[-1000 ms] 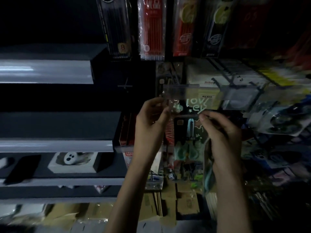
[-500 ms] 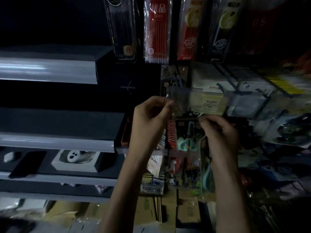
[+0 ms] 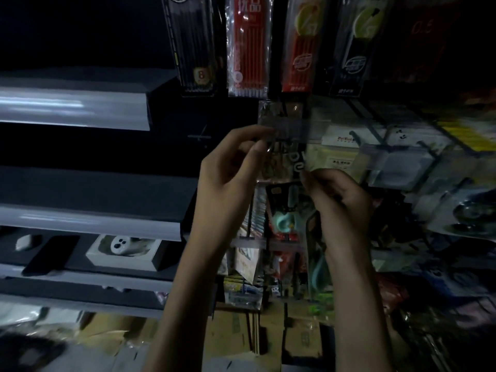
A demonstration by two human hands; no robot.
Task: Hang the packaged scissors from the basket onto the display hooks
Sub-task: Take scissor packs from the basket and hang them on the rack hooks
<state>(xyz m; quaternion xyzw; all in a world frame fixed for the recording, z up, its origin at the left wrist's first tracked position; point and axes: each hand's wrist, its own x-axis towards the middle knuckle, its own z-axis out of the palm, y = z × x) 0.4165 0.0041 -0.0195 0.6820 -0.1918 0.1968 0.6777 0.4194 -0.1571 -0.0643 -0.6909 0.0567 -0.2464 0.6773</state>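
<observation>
The step in hand is the hanging itself: one pack is up at the rack, not yet seen to sit on a hook. The left hand (image 3: 230, 173) pinches the upper left edge of the pack (image 3: 281, 170) between thumb and curled fingers. The pack is clear-fronted, with teal scissor handles showing low in it. Its top lies just under a clear tag strip (image 3: 292, 128) that fronts the hook. The right hand (image 3: 343, 202) has its fingers curled on the pack's right edge, a little lower.

The hook's wire is too dim to make out, so I cannot tell whether the hole has caught it. The next move, I judge, calls for lining the hole up with the hook's tip behind the strip. Then the pack must slide back level, and both hands let go only once it bears.

The room is a dark shop. Grey shelves (image 3: 80, 108) step down at left, with a white box (image 3: 126, 251) on a lower one. Pen packs (image 3: 248, 49) hang above. Cartons (image 3: 233, 336) lie on the floor, and blurred hanging goods (image 3: 402, 157) crowd the right.
</observation>
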